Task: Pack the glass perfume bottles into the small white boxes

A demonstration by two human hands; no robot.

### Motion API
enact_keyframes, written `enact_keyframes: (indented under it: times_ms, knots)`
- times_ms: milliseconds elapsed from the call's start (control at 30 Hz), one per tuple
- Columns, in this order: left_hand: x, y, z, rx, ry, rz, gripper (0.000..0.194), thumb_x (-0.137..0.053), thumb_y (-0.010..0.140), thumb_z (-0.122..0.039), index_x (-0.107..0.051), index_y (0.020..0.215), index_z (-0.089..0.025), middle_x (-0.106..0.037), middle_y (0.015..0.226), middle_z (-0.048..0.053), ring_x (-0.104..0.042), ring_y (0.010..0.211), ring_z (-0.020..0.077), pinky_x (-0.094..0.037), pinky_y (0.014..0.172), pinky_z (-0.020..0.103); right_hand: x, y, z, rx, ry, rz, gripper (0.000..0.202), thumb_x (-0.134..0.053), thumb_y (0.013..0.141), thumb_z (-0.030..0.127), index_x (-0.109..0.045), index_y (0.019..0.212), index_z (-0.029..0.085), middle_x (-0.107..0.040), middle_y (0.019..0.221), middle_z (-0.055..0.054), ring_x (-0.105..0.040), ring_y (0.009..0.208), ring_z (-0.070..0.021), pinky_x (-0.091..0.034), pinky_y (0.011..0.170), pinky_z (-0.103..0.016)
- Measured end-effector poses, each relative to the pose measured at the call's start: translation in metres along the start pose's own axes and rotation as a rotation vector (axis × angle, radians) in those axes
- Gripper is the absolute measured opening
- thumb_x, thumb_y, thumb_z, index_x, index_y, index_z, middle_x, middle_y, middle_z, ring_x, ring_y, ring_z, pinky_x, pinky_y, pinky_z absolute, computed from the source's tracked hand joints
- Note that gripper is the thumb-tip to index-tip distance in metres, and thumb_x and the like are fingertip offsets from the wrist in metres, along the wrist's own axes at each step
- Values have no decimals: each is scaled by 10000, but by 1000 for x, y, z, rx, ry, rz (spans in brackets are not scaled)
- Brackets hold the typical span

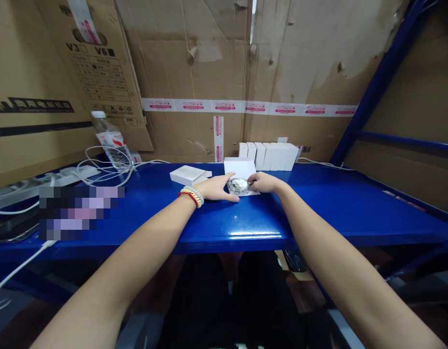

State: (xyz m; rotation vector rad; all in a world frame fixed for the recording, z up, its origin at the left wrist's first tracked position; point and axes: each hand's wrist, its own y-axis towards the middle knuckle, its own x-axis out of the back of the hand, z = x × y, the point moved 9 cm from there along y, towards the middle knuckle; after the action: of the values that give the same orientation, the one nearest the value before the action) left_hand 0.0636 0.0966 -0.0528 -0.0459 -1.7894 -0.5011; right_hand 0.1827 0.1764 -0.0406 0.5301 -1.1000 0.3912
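Observation:
A round, shiny, silvery thing with a clear-looking rim (239, 184) lies on an unfolded white card or paper (241, 166) on the blue table. Its exact kind is too small to tell. My left hand (217, 188), with bracelets at the wrist, is at its left side, thumb and fingers spread around that edge. At the right edge, my right hand (264, 182) has its fingertips pinched together; a small dark bit shows there, but what they grip is unclear. An open white box (188, 175) lies on its side just beyond my left hand.
Several white boxes (269, 156) stand in a row against the cardboard wall. At left are a plastic bottle (113, 140), loose white cables (100, 167), a power strip (69, 177) and a pixelated item (80, 213). A blue metal post (376, 72) rises at right.

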Motion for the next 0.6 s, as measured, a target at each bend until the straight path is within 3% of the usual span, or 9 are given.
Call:
enact_keyframes:
  times_ms: [100,233,400,600]
  knots:
    - [-2,0,5,30,-1,18,1149,-632,663,-678,-120,1532,-128,-263,1541,168,-360,1377,312,-292,1111,364,4,-6,4,0,-128,-7,387,-669,639,176,-722,1023,176,-678,1030,-90,-588,980,-255,-434,835,-295]
    - [-2,-1,7,42,-15,15,1148,-635,657,-676,-122,1532,-138,-317,1513,184,-402,1347,324,-320,1080,371,7,-7,5,25,-92,-17,336,-717,636,180,-729,971,170,-686,959,-69,-590,888,-209,-423,793,-267]
    - [-1,-1,6,33,-13,20,1131,-618,659,-703,-152,1527,-146,-322,1512,179,-412,1340,323,-344,1054,351,11,-7,2,88,198,-28,208,-707,652,149,-701,860,137,-672,811,-34,-563,751,-151,-406,704,-246]
    - [1,-2,5,18,-53,10,1092,-650,661,-654,-187,1521,-163,-439,1443,163,-493,1268,313,-394,992,346,22,-15,17,230,590,-78,154,-695,683,196,-659,814,123,-669,863,-46,-574,815,-143,-423,813,-257]
